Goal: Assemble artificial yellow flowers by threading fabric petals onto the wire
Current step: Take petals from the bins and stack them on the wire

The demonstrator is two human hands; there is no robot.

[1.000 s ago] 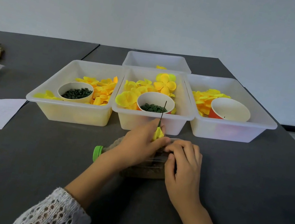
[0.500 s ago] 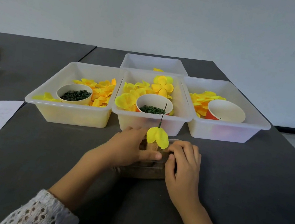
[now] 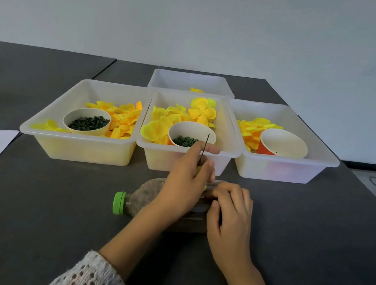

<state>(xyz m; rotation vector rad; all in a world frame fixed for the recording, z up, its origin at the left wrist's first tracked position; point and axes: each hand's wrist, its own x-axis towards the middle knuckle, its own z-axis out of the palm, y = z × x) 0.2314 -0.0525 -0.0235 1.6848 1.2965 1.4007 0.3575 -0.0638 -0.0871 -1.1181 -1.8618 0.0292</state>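
Left hand (image 3: 184, 184) pinches a thin dark wire (image 3: 204, 149), which stands upright from a plastic bottle (image 3: 144, 200) lying on the dark matte desk (image 3: 45, 205); yellow fabric petals (image 3: 198, 169) barely show under its fingers, near the centre; right hand (image 3: 230, 212) grips the bottle's right end; likely risk: the round, green-capped bottle rolls, tilting the slender wire, or the soft petal tears; translucent tray (image 3: 186, 159) beyond holds cupped petals.
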